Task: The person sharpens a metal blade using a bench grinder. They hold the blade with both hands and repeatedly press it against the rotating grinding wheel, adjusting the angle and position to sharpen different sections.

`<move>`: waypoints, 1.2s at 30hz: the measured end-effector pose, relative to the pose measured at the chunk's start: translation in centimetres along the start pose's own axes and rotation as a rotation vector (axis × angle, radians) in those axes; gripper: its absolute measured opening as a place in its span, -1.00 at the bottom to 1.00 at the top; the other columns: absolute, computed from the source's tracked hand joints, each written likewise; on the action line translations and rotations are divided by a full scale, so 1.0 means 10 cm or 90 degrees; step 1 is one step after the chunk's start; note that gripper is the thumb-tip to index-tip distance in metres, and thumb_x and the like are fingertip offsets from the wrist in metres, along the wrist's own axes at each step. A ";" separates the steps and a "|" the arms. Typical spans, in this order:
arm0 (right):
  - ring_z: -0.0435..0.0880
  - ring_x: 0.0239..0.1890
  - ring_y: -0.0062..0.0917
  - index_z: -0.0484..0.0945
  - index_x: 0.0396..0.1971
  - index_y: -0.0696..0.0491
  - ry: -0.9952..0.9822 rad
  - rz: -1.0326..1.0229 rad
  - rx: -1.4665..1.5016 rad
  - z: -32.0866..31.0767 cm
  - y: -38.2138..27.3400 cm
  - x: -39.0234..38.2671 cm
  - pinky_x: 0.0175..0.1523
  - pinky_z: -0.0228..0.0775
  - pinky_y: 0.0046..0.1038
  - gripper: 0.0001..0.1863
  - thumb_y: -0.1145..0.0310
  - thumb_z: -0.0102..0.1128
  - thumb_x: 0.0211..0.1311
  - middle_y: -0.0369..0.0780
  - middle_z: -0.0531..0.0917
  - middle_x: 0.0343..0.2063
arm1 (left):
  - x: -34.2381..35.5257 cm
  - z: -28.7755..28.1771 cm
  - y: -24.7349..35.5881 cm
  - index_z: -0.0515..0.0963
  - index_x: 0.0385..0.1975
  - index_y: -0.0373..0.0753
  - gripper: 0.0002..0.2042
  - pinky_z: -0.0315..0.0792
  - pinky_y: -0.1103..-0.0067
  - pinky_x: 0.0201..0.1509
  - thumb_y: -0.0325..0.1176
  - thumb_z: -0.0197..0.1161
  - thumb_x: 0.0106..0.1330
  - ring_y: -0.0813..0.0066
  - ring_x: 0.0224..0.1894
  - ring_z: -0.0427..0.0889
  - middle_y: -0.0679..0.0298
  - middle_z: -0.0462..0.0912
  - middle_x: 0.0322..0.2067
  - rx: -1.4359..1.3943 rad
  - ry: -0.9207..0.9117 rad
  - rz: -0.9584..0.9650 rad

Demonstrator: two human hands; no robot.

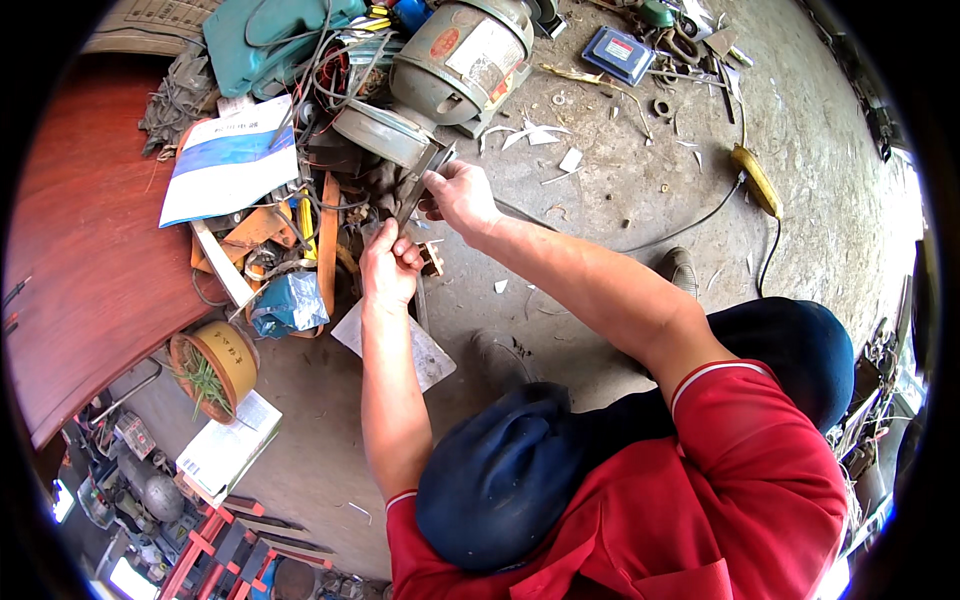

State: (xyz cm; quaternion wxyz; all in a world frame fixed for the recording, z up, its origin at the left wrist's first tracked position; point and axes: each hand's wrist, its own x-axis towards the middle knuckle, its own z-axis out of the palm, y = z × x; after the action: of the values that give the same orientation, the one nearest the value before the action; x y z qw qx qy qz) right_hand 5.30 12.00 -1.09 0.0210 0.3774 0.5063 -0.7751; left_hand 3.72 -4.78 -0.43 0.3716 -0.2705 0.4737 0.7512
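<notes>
A grey bench grinder (462,62) stands on the concrete floor, its round wheel guard (375,135) toward me. Just at the near side of that guard, a narrow flat metal strip (411,192) is held at a slant between my two hands. My left hand (388,268) is closed around its lower end, thumb on top. Higher up, my right hand (462,198) pinches the strip with its fingers curled. Whether the strip touches the wheel is hidden. A small brass-coloured block (431,259) lies beside my left hand.
Tools, cables and orange pieces crowd the left, along a red-brown tabletop (95,250). A blue-and-white booklet (232,160) rests there; a yellow pot (225,355) stands below. A yellow power strip (757,182) trails cable across the right floor. A blue box (618,55) sits far right.
</notes>
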 end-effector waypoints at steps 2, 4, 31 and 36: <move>0.67 -0.59 -0.51 0.59 -0.42 0.27 0.000 0.000 -0.014 0.01 0.01 -0.01 -0.45 0.55 -0.44 -0.73 0.33 0.18 0.34 -0.15 0.68 -0.60 | 0.00 -0.01 -0.01 0.38 -0.38 -0.03 -0.82 0.22 0.63 -0.44 -0.21 0.13 0.50 0.61 -0.56 0.27 0.49 0.26 -0.62 -0.005 0.000 -0.001; 0.67 -0.60 -0.50 0.59 -0.42 0.27 -0.012 0.008 -0.009 0.04 -0.01 -0.05 -0.45 0.54 -0.44 -0.73 0.33 0.17 0.35 -0.16 0.68 -0.61 | 0.00 -0.07 -0.02 0.38 -0.38 -0.03 -0.81 0.21 0.63 -0.44 -0.20 0.13 0.50 0.62 -0.56 0.26 0.49 0.26 -0.62 -0.015 0.000 -0.002; 0.73 -0.56 -0.45 0.63 -0.36 0.27 -0.078 -0.018 -0.113 0.13 0.19 -0.06 -0.42 0.61 -0.39 -0.67 0.25 0.17 0.35 -0.10 0.70 -0.57 | -0.05 -0.11 -0.15 0.41 -0.33 -0.10 -0.80 0.14 0.65 -0.46 -0.17 0.11 0.52 0.64 -0.55 0.19 0.50 0.21 -0.61 -0.059 0.011 -0.008; 0.75 -0.54 -0.42 0.61 -0.35 0.28 -0.078 -0.027 -0.122 0.14 0.21 -0.06 -0.39 0.62 -0.37 -0.69 0.28 0.14 0.34 -0.07 0.71 -0.56 | -0.07 -0.10 -0.20 0.46 -0.26 -0.13 -0.83 0.13 0.65 -0.47 -0.19 0.10 0.52 0.65 -0.56 0.18 0.50 0.21 -0.60 -0.082 0.029 -0.002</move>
State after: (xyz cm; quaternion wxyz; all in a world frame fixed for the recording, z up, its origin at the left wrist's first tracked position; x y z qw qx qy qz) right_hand 5.84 9.67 -2.05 0.0718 0.3148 0.5837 -0.7450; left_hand 5.76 -5.36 -1.36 0.3438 -0.3116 0.4324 0.7731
